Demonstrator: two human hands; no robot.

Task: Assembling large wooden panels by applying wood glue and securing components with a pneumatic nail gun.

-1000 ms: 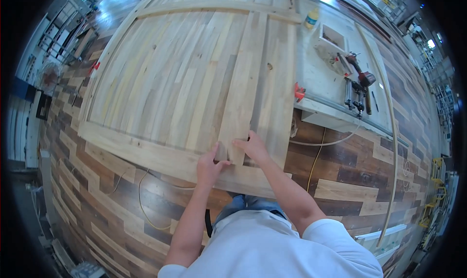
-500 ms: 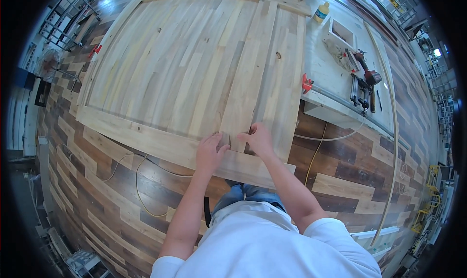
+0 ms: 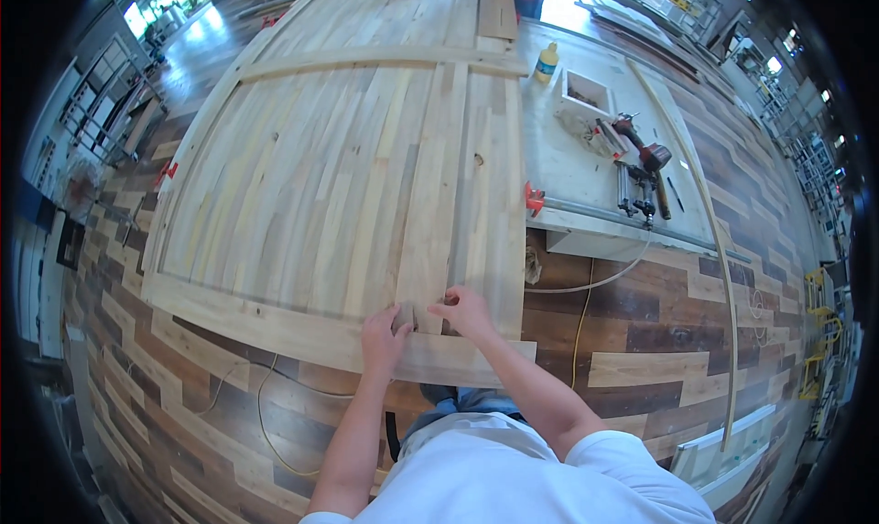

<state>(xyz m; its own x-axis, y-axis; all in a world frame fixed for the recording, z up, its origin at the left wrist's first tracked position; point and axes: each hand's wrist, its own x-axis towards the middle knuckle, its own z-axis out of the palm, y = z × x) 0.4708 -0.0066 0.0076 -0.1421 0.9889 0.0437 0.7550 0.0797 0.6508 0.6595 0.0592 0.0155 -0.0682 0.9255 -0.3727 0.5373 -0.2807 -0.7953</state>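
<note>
A person in a white T-shirt (image 3: 513, 469) stands at the near edge of a large pale wooden panel (image 3: 302, 158). The left hand (image 3: 383, 338) is at the left edge of a long flat board (image 3: 426, 231), the right hand (image 3: 465, 311) at its right edge. The hands are apart, fingers bent; from here I cannot tell whether either grips firmly. The board lies lengthwise on the panel, toward its right side, its near end by the cross rail (image 3: 449, 361). To my eye, good work here means even pressure from both sides, feeling that the end sits square to the rail, and keeping fingertips clear of the joint.

Beyond, to the right, a pale bench (image 3: 549, 180) carries dark tools (image 3: 624, 190) and a red-and-black cordless drill (image 3: 644, 147). Past them, a white open-topped box (image 3: 586, 112) holds something brownish, too small to make out. Farther still, a bottle (image 3: 546, 64) looks yellow; how full, I cannot tell.
</note>
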